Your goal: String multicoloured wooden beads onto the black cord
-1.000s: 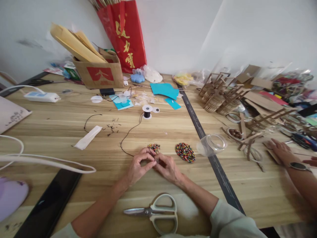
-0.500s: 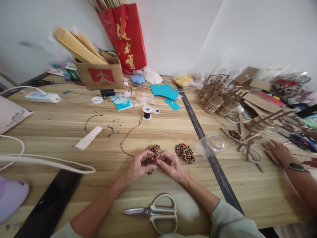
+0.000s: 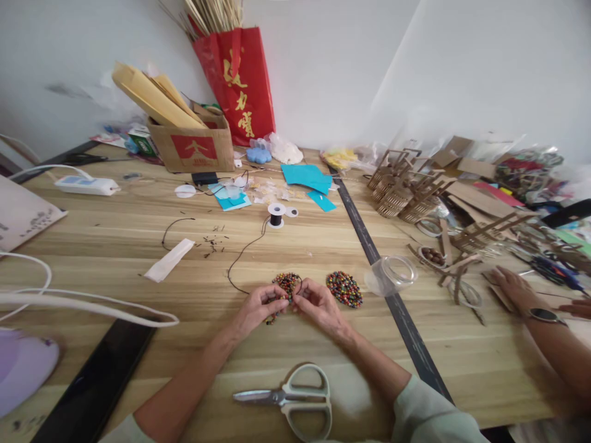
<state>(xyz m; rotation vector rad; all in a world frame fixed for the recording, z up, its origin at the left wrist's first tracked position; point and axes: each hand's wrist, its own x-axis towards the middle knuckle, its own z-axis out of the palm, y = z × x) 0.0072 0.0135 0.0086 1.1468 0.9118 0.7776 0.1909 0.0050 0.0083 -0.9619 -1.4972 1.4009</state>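
Observation:
My left hand [image 3: 259, 311] is pinched closed beside a string of small multicoloured beads [image 3: 285, 280], part of which hangs below its fingers. A thin black cord [image 3: 237, 258] runs from the spool [image 3: 276, 215] to my left hand, and a short loop of it shows between the hands. My right hand [image 3: 318, 304] is closed with thumb and forefinger pinched at that cord loop. The fingertips of both hands nearly meet. To the right lies a coiled bunch of the same beads [image 3: 344, 289]. Scissors [image 3: 290, 397] with pale handles rest below my hands.
A clear plastic container [image 3: 391, 275] lies right of the beads. Woven bamboo baskets [image 3: 392, 200] and another person's hand [image 3: 512, 286] are at the right. A white paper strip [image 3: 169, 260], blue card [image 3: 307, 178], a cardboard box [image 3: 191, 147] and white cables [image 3: 92, 303] lie around.
The whole view has shifted slightly. My hands stay pinched over the beads, with the fingertips a little differently placed and less of the bead string showing below them.

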